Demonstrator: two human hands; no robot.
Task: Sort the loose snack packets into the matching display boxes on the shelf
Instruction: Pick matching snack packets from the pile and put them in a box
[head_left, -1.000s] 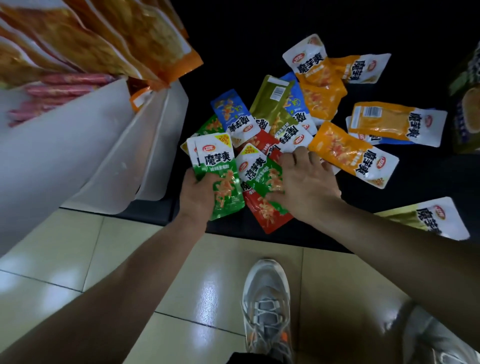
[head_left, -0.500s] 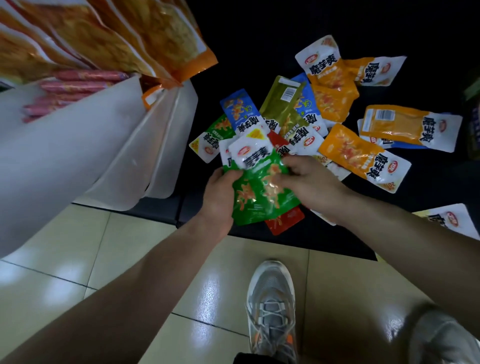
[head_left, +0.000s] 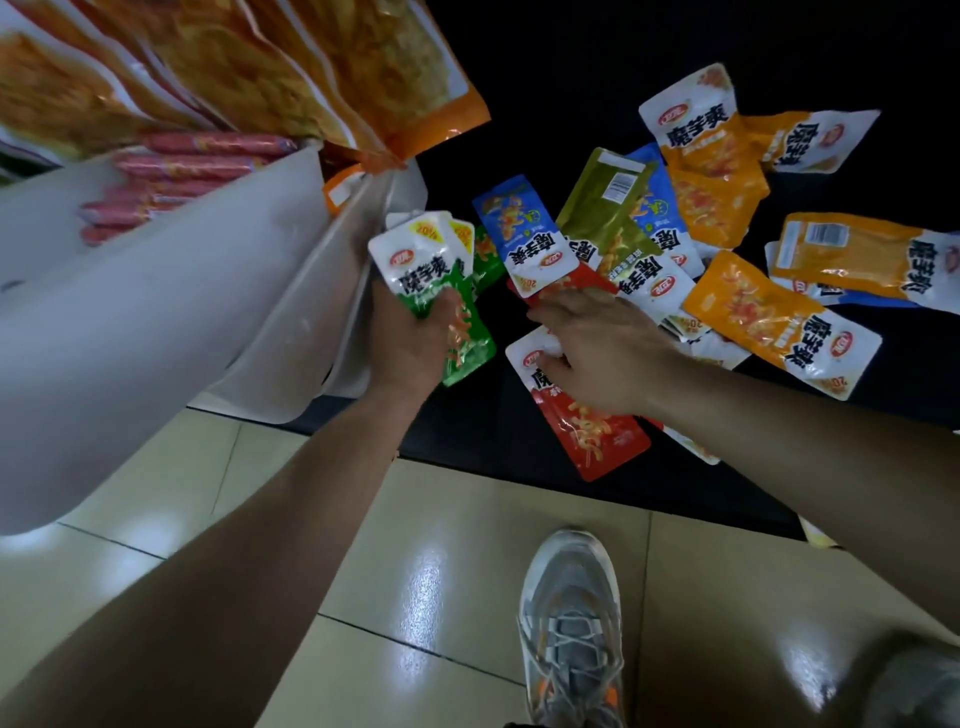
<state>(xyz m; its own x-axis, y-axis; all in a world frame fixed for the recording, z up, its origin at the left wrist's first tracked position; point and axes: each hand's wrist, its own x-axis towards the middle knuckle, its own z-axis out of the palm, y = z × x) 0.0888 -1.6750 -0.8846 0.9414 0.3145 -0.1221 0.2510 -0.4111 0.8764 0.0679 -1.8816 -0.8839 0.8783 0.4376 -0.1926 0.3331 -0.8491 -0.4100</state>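
Note:
My left hand grips a small stack of green snack packets, their white tops pointing up. My right hand lies over a red packet on the black shelf, thumb and fingers touching its white top. A second red packet peeks out under a blue packet. Around them lie an olive-green packet, another blue one and several orange packets. No display boxes for these packets are in view.
White plastic dividers with red sausages and large orange snack bags hang at the upper left, close to my left hand. Beige tiled floor and my grey shoe lie below the shelf edge.
My right hand passed a green packet into my left hand's stack, then moved down onto the red packet. My left hand lifted the stack up and left, toward the dividers.

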